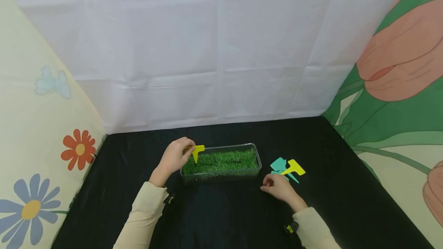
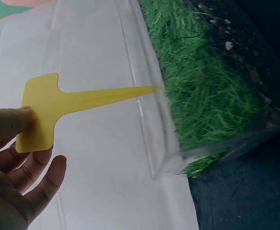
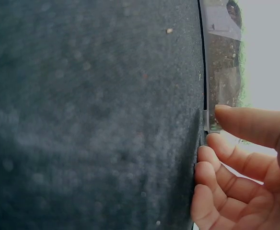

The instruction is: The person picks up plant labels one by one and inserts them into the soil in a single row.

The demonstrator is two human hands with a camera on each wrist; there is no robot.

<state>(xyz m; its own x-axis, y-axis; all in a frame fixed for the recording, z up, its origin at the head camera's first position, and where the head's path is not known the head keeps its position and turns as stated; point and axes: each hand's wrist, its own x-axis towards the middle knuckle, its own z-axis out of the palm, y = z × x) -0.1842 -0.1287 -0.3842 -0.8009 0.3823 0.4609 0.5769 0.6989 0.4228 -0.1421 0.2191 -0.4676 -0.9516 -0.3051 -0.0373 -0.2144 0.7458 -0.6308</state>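
Note:
A yellow T-shaped plant label [image 2: 40, 112] is pinched at its broad head between the thumb and fingers of my left hand [image 1: 175, 156]. Its pointed stem reaches the grass at the left end of a clear plastic box [image 1: 221, 176]; whether the tip is in the soil I cannot tell. Green grass [image 1: 225, 160] fills much of the box, with dark soil showing in the left wrist view. My right hand [image 1: 278, 187] holds nothing, its fingers loosely curled by the black cloth. Just beyond it lie another yellow label [image 1: 294, 167] and several teal labels [image 1: 278, 163], partly overlapping.
Black cloth [image 1: 221, 218] covers the table. A white sheet [image 1: 214, 57] hangs at the back. Flower-printed panels stand at the left [image 1: 45, 133] and right [image 1: 398, 99]. Small light specks lie on the cloth in the right wrist view.

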